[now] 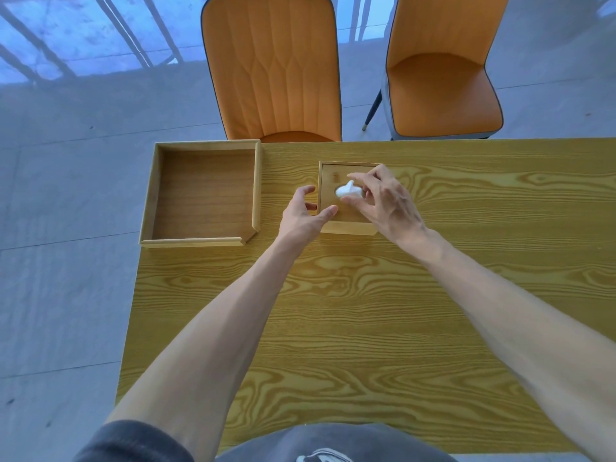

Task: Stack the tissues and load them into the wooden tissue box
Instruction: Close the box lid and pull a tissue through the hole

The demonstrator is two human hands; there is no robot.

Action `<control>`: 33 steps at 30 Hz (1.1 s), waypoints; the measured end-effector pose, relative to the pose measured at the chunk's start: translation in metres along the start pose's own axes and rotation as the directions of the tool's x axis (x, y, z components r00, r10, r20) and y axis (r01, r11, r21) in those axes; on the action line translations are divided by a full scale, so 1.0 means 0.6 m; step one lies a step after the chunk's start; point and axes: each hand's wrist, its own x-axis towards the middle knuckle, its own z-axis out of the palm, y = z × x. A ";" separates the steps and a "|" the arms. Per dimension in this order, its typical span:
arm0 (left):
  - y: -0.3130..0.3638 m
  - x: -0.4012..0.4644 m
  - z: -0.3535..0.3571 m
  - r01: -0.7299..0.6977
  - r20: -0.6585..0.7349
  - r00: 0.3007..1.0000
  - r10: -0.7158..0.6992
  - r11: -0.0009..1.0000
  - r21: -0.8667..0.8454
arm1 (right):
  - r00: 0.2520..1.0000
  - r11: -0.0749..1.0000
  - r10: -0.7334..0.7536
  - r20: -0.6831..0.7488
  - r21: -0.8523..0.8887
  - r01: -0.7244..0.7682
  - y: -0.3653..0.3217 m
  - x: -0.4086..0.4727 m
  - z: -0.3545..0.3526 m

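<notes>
On the worktop (pixel 433 295), the wooden tissue box (pixel 346 225) sits closed. A white tissue (pixel 348 191) pokes from its slot, pinched by the right hand (pixel 383 201) (fingers partly hide the lid). The left hand (pixel 301 216), spread, touches its left side.

On the surface (pixel 366 311) near its far edge, the left hand (pixel 301 216) steadies the box (pixel 350 223), thumb on its lid. The right hand (pixel 383 200) pinches the tissue (pixel 346 191) poking from the lid's hole. A tray (pixel 203 195) occupies the far-left corner.
</notes>
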 end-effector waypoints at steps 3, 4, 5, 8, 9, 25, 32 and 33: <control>0.001 0.000 0.000 0.001 0.000 1.000 -0.001 1.000 -0.001 | 1.000 0.999 0.009 -0.021 -0.048 -0.010 -0.003 0.005 0.003; 0.001 -0.001 0.000 0.001 0.000 1.000 -0.001 1.000 -0.001 | 0.999 0.998 0.015 -0.035 -0.061 -0.018 -0.005 0.006 0.004; 0.001 -0.001 0.000 0.002 0.000 1.000 -0.002 1.000 -0.002 | 0.999 0.997 0.016 -0.045 -0.076 -0.019 -0.006 0.007 0.005; 0.002 -0.001 0.000 0.002 0.001 1.000 -0.002 1.000 -0.008 | 0.996 0.998 0.012 -0.087 -0.066 -0.018 -0.008 0.004 0.011; 0.002 -0.001 0.000 0.002 -0.002 1.000 -0.002 1.000 -0.006 | 0.994 0.999 0.019 -0.109 -0.047 -0.024 -0.008 0.001 0.014; 0.003 0.001 0.000 0.024 -0.008 1.000 -0.024 1.000 0.010 | 0.945 0.961 0.193 -0.265 0.246 -0.127 -0.002 -0.023 0.048; 0.005 0.001 -0.002 0.036 0.004 0.999 -0.036 0.999 0.008 | 0.928 0.935 0.222 -0.300 0.335 -0.115 -0.007 -0.028 0.048; 0.005 0.002 -0.002 0.038 0.004 0.999 -0.038 0.999 0.008 | 0.924 0.932 0.227 -0.308 0.344 -0.115 -0.007 -0.027 0.048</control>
